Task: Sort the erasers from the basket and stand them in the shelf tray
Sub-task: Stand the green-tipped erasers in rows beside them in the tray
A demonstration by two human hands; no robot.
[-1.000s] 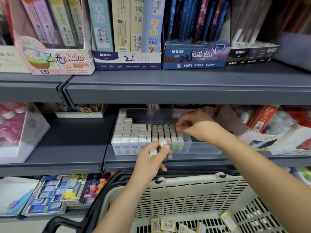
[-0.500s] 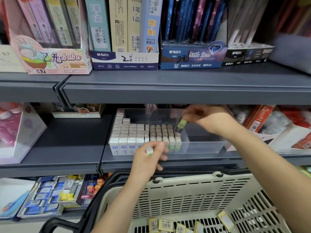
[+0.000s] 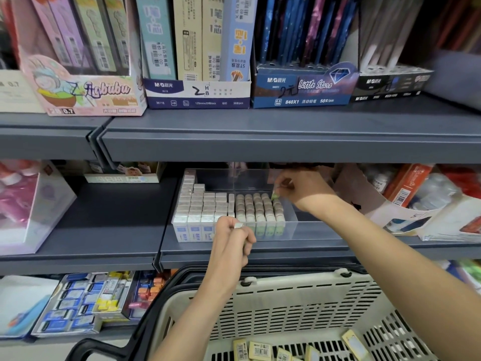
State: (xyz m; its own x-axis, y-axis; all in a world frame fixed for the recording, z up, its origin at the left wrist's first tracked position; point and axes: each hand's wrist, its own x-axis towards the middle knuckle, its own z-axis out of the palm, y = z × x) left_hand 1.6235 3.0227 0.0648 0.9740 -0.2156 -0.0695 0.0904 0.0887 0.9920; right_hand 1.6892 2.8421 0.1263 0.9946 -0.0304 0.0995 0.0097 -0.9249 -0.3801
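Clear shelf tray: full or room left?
Room left: erasers fill the left and middle of the tray; its right end is bare.

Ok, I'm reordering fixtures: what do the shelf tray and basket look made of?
Shelf tray: clear glossy plastic, perhaps acrylic; the erasers show through its front wall. Basket: matt beige plastic, seemingly moulded, judging by its slotted walls.

The shelf (image 3: 260, 147) is slate grey. The tray (image 3: 312, 229) is clear, holding white-and-blue erasers (image 3: 197, 214) and green-and-white erasers (image 3: 260, 214). The basket (image 3: 299, 308) is cream, patterned with rows of slots, its handle (image 3: 80, 346) black; the yellow erasers (image 3: 260, 350) inside carry black barcodes on white labels.
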